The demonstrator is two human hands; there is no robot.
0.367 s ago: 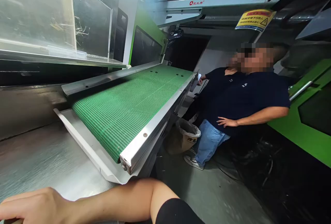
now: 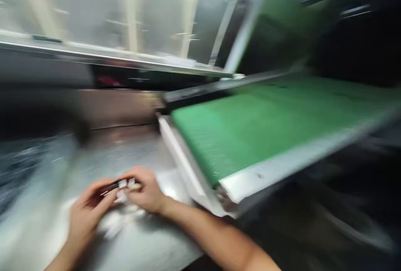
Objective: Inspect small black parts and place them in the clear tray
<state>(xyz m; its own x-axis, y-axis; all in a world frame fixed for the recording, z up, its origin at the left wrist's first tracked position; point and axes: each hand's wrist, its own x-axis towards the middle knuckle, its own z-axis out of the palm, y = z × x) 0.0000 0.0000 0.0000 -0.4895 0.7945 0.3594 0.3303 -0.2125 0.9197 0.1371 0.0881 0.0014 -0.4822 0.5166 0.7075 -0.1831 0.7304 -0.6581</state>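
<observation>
The picture is blurred by motion. My left hand (image 2: 86,212) and my right hand (image 2: 145,189) meet over the steel table (image 2: 125,154), both pinching a small dark tool (image 2: 115,186) with a pale end. Under the hands lies something white (image 2: 117,221), perhaps a cloth or small white parts; the blur hides what it is. Just right of my right hand, the green conveyor belt (image 2: 266,125) slopes up to the right.
A pale metal chute (image 2: 180,158) edges the belt's lower end. A shelf with clear panels (image 2: 125,60) runs above the table. Dark floor space lies at the lower right.
The view has swung left and down, so the other person is out of sight. Both my hands are now in view on the table, holding the small tool; before, only my right arm showed.
</observation>
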